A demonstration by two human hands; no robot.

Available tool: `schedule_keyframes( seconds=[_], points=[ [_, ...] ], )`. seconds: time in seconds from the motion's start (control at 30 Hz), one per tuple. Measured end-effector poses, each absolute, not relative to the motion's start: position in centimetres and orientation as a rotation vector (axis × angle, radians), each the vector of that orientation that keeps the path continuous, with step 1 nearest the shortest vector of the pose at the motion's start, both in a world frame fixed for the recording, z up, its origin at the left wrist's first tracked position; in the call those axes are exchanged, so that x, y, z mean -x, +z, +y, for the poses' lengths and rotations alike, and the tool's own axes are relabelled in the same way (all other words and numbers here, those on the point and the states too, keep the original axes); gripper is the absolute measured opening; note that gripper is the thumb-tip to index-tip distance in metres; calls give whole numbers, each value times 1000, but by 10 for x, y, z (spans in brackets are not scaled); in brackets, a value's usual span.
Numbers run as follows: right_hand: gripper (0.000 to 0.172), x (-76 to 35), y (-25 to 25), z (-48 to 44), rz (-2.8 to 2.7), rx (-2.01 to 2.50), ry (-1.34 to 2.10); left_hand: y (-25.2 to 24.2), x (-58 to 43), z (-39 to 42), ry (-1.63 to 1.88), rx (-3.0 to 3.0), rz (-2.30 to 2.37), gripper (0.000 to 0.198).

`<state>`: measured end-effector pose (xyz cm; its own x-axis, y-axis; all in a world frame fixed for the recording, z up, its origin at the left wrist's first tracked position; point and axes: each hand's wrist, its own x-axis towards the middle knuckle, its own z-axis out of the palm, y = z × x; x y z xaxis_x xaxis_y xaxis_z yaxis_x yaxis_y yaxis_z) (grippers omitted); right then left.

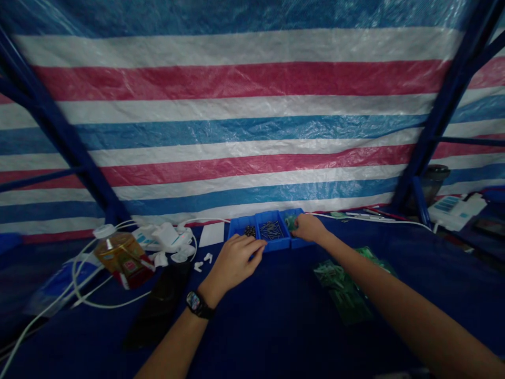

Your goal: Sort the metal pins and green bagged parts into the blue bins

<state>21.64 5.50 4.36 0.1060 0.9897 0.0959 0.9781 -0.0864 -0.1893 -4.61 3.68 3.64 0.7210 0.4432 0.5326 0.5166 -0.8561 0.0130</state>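
Observation:
My left hand (238,259), a black watch (199,304) on its wrist, hovers at the front of the blue bins, with fingers curled and pressed together. Anything inside its grip is hidden. Just beyond lies the left bin (235,225) with small dark, round parts (250,231). Long metal screws (271,229) fill the middle bin (281,243). My right hand (310,228) reaches into the right bin (299,242), its fingers closed down among small greenish plastic pieces (291,221). What those fingertips hold cannot be made out.
Clear bags of greenish pieces (342,289) lie under my right forearm. A bottle of amber liquid (123,257), white cables (114,305), a white adapter (170,237) and white earbuds (198,266) are at left. A striped tarp (252,126) hangs behind, between blue posts (437,110).

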Motion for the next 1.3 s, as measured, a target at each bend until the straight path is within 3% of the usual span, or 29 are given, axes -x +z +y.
schedule_keyframes(
  seconds=[0.07, 0.27, 0.4, 0.63, 0.97, 1.13, 1.3],
  points=[
    [21, -216, 44, 53, -1941, 2180, 113, 37, 47, 37, -822, 2786, -774, 19],
    [44, -231, 51, 44, -1662, 2118, 186, 35, 45, 35, -849, 2745, -724, 19],
    [39, -232, 41, 45, -1535, 2036, 291, 33, 44, 36, -852, 2759, -694, 19],
    [13, -228, 30, 46, -1447, 1923, 284, 31, 45, 38, -969, 2732, -688, 18],
    [27, -231, 34, 60, -1709, 1937, 251, 33, 46, 37, -959, 2723, -686, 19],
    [19, -227, 38, 66, -1763, 1969, 249, 34, 48, 39, -939, 2740, -727, 19],
    [30, -252, 57, 63, -1781, 2011, 273, 35, 50, 38, -957, 2729, -723, 20]
  ],
)
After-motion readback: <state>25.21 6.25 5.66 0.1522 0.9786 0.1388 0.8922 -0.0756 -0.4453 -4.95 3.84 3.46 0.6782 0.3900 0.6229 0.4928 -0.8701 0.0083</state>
